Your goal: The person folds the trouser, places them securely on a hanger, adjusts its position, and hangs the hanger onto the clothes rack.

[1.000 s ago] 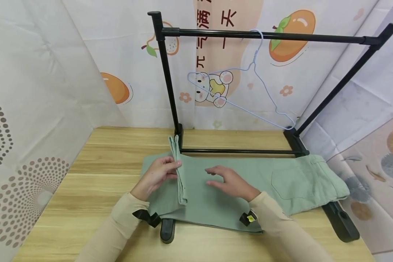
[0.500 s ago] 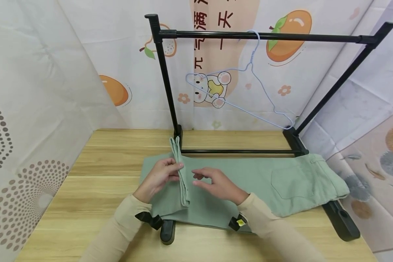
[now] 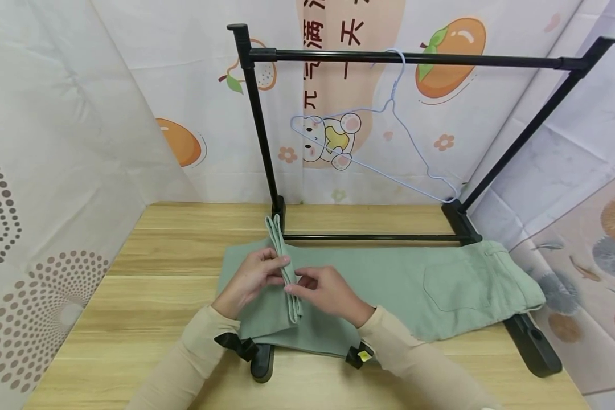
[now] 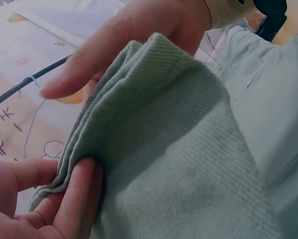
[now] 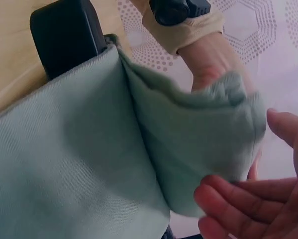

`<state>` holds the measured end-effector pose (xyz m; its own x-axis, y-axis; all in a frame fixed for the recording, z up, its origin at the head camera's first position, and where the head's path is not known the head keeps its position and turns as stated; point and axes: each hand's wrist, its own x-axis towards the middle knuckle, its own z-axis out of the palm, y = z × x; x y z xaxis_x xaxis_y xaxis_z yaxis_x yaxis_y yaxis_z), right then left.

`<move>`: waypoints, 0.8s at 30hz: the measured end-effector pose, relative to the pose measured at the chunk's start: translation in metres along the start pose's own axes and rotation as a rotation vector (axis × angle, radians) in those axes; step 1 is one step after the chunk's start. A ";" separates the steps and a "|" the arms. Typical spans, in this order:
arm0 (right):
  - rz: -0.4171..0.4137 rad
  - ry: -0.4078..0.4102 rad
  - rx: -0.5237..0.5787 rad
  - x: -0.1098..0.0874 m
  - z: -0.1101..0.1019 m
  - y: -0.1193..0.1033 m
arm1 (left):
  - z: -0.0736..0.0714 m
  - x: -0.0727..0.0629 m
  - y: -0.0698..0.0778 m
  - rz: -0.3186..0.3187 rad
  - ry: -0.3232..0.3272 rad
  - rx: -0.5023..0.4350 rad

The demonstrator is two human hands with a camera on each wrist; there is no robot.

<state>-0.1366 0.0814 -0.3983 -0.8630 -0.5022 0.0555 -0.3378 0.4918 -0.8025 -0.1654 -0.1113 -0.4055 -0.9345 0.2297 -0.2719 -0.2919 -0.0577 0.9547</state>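
Light green trousers [image 3: 394,279] lie lengthwise across the table, waist and pocket at the right. At the left, the hem [image 3: 293,307] of a leg stands raised, its layers together. My left hand [image 3: 251,279] pinches those layers between thumb and fingers, as the left wrist view also shows at the hem edge [image 4: 139,74]. My right hand [image 3: 330,290] is at the other side of the hem, fingertips right at the cloth. In the right wrist view its thumb and fingers [image 5: 238,204] are parted around the hem's edge, the thumb straight.
A black clothes rack [image 3: 338,55] stands behind and around the trousers, its feet [image 3: 262,364] reaching under them. A light blue wire hanger [image 3: 393,102] hangs from its top bar. Printed cloths [image 3: 72,114] surround the wooden table [image 3: 159,273].
My right hand has moved left over the trousers to the raised hem. My left hand keeps its pinch on the hem and has shifted slightly right.
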 end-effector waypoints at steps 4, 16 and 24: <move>-0.017 0.038 -0.094 -0.001 0.004 -0.008 | 0.003 0.000 0.000 -0.006 0.019 0.014; 0.051 0.105 -0.378 -0.001 0.014 -0.026 | 0.009 -0.002 0.001 -0.012 0.026 0.069; 0.041 0.063 -0.464 -0.001 0.014 -0.030 | 0.013 -0.004 0.002 0.005 0.053 0.082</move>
<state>-0.1205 0.0566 -0.3823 -0.8953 -0.4388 0.0769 -0.4231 0.7836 -0.4550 -0.1594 -0.1002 -0.4008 -0.9460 0.1775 -0.2712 -0.2717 0.0217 0.9621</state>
